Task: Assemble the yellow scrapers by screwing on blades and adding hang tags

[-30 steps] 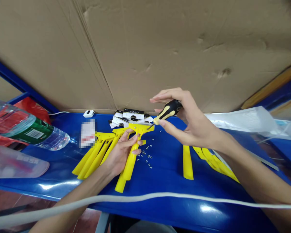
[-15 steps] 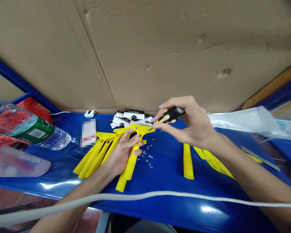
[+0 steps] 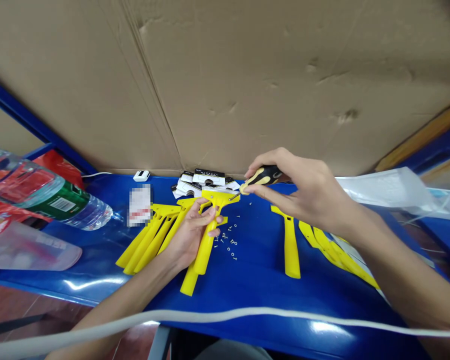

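My left hand (image 3: pixel 195 227) is closed round the neck of a yellow scraper (image 3: pixel 206 247), its head tilted up and a metal blade along the top edge. My right hand (image 3: pixel 303 187) grips a black and cream screwdriver (image 3: pixel 263 177) by its handle. The screwdriver's tip meets the right side of the scraper head, at a screw. Beneath the held scraper lies another yellow handle (image 3: pixel 188 282). Small screws and nuts (image 3: pixel 230 242) are scattered on the blue table just right of my left hand.
Several yellow scrapers (image 3: pixel 146 245) lie left of my left hand. One yellow scraper (image 3: pixel 291 250) and yellow pieces (image 3: pixel 330 250) lie right. Black and white cards (image 3: pixel 209 177) sit behind. A water bottle (image 3: pixel 60 200) and plastic cup (image 3: pixel 33 245) stand left; a white cable (image 3: pixel 247 312) crosses in front.
My right hand has turned and shifted slightly right with the screwdriver, whose metal shaft now shows more clearly against the scraper head. My left hand keeps its hold; the view has moved a little.
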Demonstrator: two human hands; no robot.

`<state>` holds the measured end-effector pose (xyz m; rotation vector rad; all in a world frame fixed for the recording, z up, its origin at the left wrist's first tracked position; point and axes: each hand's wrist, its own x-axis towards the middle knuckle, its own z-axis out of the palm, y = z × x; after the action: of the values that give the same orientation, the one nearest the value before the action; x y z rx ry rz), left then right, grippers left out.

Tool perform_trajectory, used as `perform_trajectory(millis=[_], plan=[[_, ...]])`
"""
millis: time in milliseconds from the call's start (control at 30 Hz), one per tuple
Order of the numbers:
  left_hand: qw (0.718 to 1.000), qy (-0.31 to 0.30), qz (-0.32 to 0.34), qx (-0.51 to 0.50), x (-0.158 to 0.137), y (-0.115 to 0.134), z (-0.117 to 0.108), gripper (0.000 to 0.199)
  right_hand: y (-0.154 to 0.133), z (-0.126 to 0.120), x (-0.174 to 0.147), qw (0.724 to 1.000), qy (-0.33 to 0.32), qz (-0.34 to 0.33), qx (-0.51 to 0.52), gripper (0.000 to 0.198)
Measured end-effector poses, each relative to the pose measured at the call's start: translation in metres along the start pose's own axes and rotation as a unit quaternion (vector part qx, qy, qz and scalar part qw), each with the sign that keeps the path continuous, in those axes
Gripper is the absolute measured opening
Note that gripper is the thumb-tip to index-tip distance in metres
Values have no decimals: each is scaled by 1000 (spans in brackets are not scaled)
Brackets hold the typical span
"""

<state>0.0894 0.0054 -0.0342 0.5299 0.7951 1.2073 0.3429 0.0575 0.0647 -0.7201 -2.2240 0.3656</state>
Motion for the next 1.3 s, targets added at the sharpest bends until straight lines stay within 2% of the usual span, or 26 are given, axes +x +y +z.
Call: perform_trajectory(millis=[167,333,533,667,733,900,1067,1200,1300], plan=[[1000,4,3,-4,1,1,2,50,-8,-3,1,998,-46,-3,32,24],[1000,6,-7,-5,0,1,3,52,-10,0,2,1000,-21,-12,-3,15],[1000,-12,-9,-4,0,0,1,50,-12,-1,2,997,-38,-42,53,29],[1000,-18,-9,-6,0,-1,-2,46,-8,-3,1,995,-48,-63,66,29],[1000,-21,-7,-9,-1,0,-2,47,-3,-2,1,995,-37,-74,49,24],[1000,-14,-4,-17,-2,3,-2,48,6,4,1,992,48,-118,-10,14],[1000,3,2,-19,0,4,-4,51,2,6,2,994,-3,-109,11,24],[1000,0,8,-20,0,5,-5,50,4,8,2,995,32,-91,-18,14],[1000,2,8,-16,0,6,-5,49,7,9,2,997,15,-72,2,24]])
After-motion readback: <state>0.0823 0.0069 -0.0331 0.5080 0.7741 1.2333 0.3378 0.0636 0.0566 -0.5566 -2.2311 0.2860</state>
